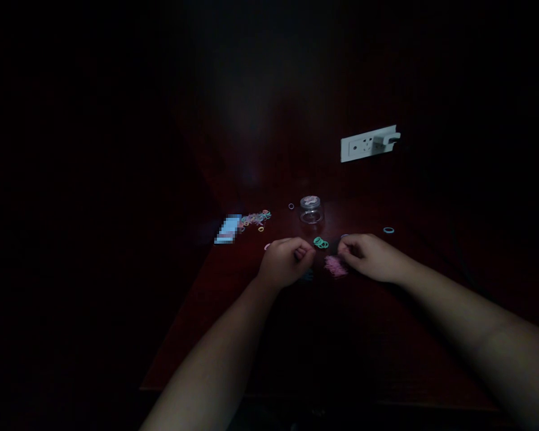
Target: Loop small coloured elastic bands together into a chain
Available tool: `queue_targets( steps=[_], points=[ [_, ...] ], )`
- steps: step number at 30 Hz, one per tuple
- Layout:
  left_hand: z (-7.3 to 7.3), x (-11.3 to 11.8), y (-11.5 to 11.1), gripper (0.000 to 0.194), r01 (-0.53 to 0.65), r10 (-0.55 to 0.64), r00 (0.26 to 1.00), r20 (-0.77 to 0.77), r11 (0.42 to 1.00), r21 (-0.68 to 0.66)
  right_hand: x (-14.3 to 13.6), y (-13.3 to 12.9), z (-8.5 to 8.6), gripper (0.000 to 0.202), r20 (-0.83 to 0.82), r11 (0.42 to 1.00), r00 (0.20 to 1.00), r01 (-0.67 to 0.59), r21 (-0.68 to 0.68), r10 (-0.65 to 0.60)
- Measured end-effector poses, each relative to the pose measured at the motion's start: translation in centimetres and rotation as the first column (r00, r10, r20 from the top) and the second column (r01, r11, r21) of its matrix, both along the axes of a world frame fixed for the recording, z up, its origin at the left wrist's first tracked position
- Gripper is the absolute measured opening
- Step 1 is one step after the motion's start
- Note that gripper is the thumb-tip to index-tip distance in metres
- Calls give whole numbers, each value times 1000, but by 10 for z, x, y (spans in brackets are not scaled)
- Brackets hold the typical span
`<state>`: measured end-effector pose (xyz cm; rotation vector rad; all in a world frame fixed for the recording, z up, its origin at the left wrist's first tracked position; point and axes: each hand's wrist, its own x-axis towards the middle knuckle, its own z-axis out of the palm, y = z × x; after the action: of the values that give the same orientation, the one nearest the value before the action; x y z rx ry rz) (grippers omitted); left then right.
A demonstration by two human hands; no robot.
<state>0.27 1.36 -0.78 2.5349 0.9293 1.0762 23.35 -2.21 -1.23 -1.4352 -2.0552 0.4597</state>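
Observation:
My left hand [287, 261] is curled with its fingertips pinched together, just left of a small group of green hair ties [320, 242]. My right hand [372, 256] is also closed in a pinch, right above the edge of a heap of pink hair ties [336, 266]. Whatever is between the fingers of either hand is too small or dark to make out. Some dark blue hair ties [306, 276] lie partly in shadow by my left hand. Beyond both hands stands a clear jar [311, 214] with its lid on.
A mixed pile of coloured hair ties [255, 219] lies at the back left beside a lit phone [228, 228]. One blue hair tie [388, 230] lies at the right, and a purple one [291, 206] near the jar. A wall socket [369, 143] holds a plug. The surroundings are very dark.

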Motion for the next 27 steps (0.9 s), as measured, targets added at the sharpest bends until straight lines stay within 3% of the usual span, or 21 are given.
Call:
queue_targets(
  steps=[4,7,9,13,21,24,27],
  points=[
    [-9,-25,34,14,-215,217,974,59,976,-38,5,4,-1,17,9,998,999,53,32,-53],
    [-21,-55,67,18,-472,487,872,50,864,-178,7,5,0,19,-10,993,996,91,72,-91],
    [-30,-71,86,19,-582,597,802,-3,781,-226,6,3,1,19,-27,990,994,104,94,-102],
    [-45,-83,105,23,-625,631,774,-55,746,-228,4,0,4,19,-43,987,994,105,122,-100],
    [-43,-65,119,25,-582,570,810,-139,809,-77,10,0,10,17,-128,961,977,194,196,-171],
    [-41,-59,128,22,-592,571,795,-204,804,-58,14,-1,13,17,-207,927,952,273,256,-224],
    [-39,-56,137,23,-617,587,767,-259,785,-50,19,-4,17,14,-327,849,903,391,357,-279]
  ],
)
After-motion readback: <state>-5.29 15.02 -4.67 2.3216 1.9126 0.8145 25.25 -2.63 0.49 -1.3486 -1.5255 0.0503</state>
